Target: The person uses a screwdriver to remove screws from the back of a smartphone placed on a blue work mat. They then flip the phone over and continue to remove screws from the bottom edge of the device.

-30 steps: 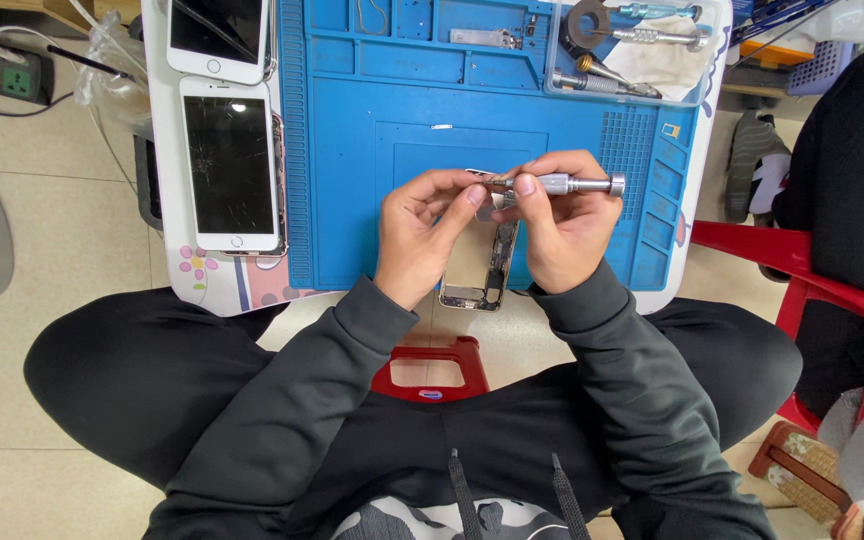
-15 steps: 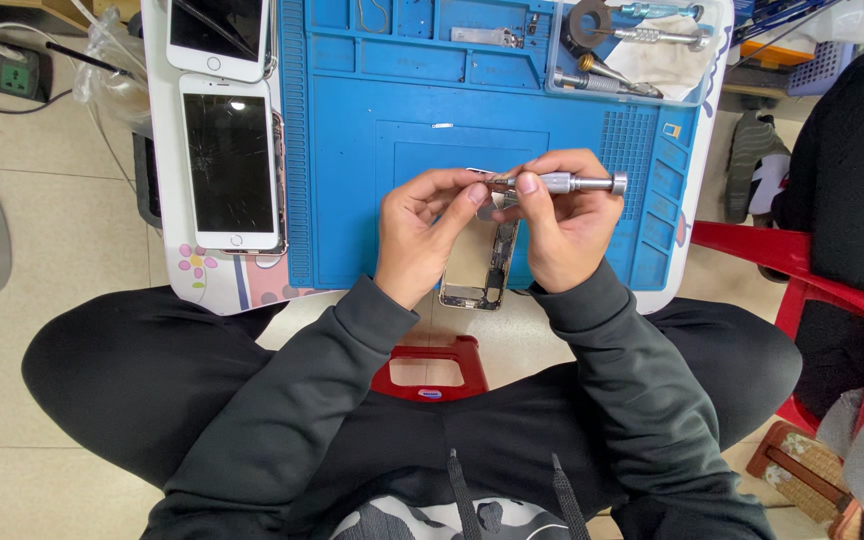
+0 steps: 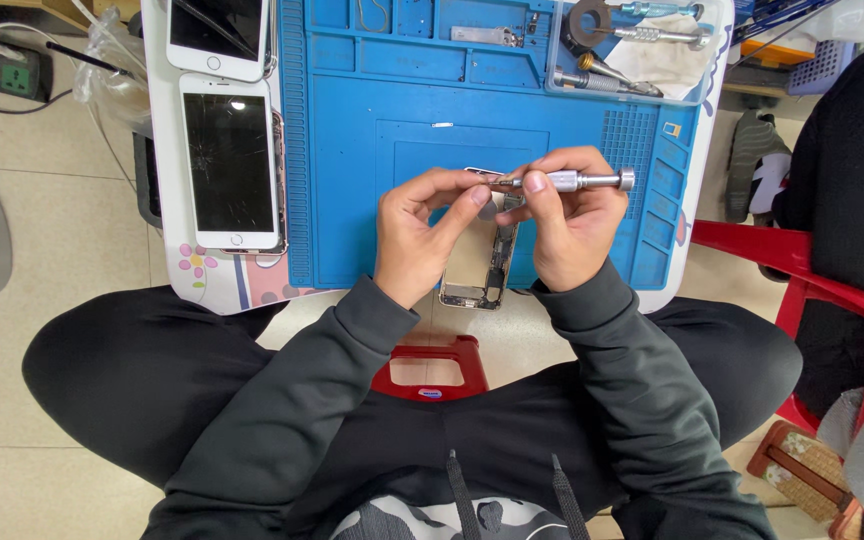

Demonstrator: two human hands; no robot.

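Left hand (image 3: 417, 240): fingers pinched at the tip of the silver metal precision screwdriver (image 3: 567, 181), just above the opened phone chassis.
Right hand (image 3: 567, 225): closed around the screwdriver's shaft, holding it level, its end cap pointing right.
Opened phone chassis with bare metal insides (image 3: 480, 262): between both hands, over the near edge of the blue silicone repair mat (image 3: 352, 180).
Left of mat: two white smartphones, the nearer (image 3: 229, 162) with a cracked dark screen, the farther (image 3: 218, 35) above it.
Back right: clear tray (image 3: 642, 50) holding more metal tools.
Below: red plastic stool (image 3: 430, 367) between the knees.
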